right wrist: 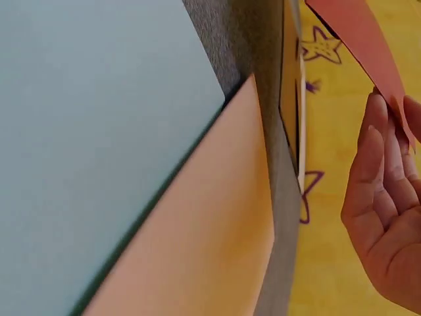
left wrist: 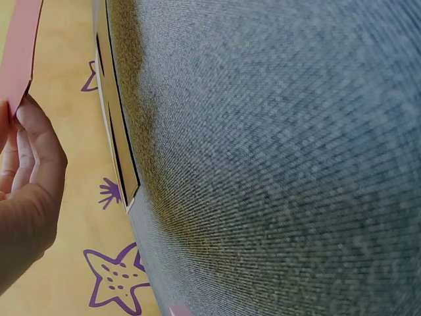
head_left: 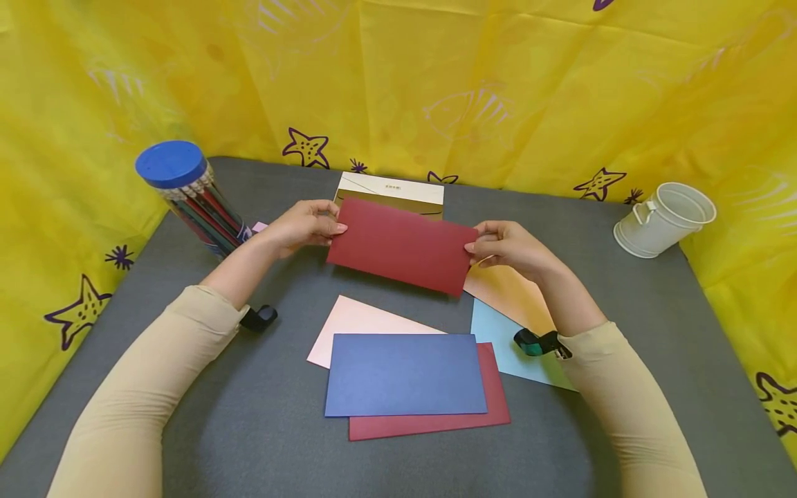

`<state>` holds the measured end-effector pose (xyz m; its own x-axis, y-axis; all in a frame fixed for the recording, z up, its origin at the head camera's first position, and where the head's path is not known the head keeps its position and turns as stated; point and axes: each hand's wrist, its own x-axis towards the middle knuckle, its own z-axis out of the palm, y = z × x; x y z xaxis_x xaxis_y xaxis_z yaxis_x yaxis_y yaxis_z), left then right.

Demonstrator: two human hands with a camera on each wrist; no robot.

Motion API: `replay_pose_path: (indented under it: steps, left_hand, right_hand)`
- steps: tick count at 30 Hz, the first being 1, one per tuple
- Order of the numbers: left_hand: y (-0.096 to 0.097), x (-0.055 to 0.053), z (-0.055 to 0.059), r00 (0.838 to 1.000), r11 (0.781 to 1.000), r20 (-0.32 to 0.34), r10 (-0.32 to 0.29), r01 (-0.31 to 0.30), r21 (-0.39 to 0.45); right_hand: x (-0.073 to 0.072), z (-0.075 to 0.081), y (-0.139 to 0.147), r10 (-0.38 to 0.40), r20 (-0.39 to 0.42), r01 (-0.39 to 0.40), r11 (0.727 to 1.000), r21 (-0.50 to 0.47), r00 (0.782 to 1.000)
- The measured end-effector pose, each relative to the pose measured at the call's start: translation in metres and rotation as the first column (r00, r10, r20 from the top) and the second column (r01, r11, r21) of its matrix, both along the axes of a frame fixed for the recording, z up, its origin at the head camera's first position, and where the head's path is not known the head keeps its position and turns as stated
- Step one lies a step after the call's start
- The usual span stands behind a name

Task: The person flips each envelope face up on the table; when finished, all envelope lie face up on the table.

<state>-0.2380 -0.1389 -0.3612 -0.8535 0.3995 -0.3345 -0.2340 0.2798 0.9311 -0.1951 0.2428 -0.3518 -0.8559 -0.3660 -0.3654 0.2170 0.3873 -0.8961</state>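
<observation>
passable: table between left sleeve and blue card; between right hand and cup | blocked: centre by raised red card spanning left hand to right hand; far left by pencil tub

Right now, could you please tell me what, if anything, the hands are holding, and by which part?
A red paper rectangle, by its short ends: the left hand pinches one, the right hand the other.

Head view bright; soft shadows on tabletop; cloth washed-out in left wrist view.
</observation>
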Motion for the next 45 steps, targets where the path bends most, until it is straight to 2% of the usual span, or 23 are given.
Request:
replay_pose_path:
  steps: [5,10,13,20,24,31,35,39,45]
  left_hand:
    - [0.002,-0.001,-0.001,1.0,1.0,-0.008,0.018,-0.018,0.004]
    - [0.006,-0.001,-0.001,0.999,0.999,-0.017,0.045,-0.044,0.023]
    - [0.007,0.0,-0.001,0.997,0.996,-0.016,0.079,-0.078,0.053]
    - [0.004,0.0,0.0,0.982,0.966,-0.033,0.189,-0.179,0.188]
    - [0.003,0.002,0.004,0.976,0.957,-0.077,0.205,-0.183,0.227]
    - [0.0,0.004,0.008,0.96,0.973,-0.178,0.216,-0.196,0.122]
    - [-0.003,0.004,0.005,0.956,0.982,-0.231,0.181,-0.164,0.092]
    - [-0.006,0.003,0.001,0.958,0.989,-0.248,0.143,-0.132,0.063]
    - [-0.006,0.004,0.0,0.959,0.984,-0.248,0.141,-0.163,-0.07]
  right_hand:
    - [0.001,-0.004,0.007,-0.009,0.031,0.011,0.997,-0.075,0.999]
    - [0.002,-0.008,0.009,-0.015,0.034,0.017,0.996,-0.085,0.999]
    - [0.003,-0.007,0.01,-0.046,0.019,0.047,0.995,-0.089,0.999]
    - [0.004,-0.003,0.007,-0.135,0.006,0.134,0.979,-0.154,0.991]
    - [0.005,-0.002,0.006,-0.164,0.0,0.161,0.967,-0.197,0.986]
    - [0.006,-0.003,0.005,-0.164,-0.006,0.159,0.96,-0.231,0.986]
    - [0.005,-0.004,0.004,-0.163,0.001,0.159,0.959,-0.234,0.987]
    - [0.005,-0.004,0.003,-0.167,0.006,0.163,0.955,-0.249,0.986]
    - [0.005,-0.005,-0.001,-0.22,0.015,0.219,0.956,-0.196,0.975]
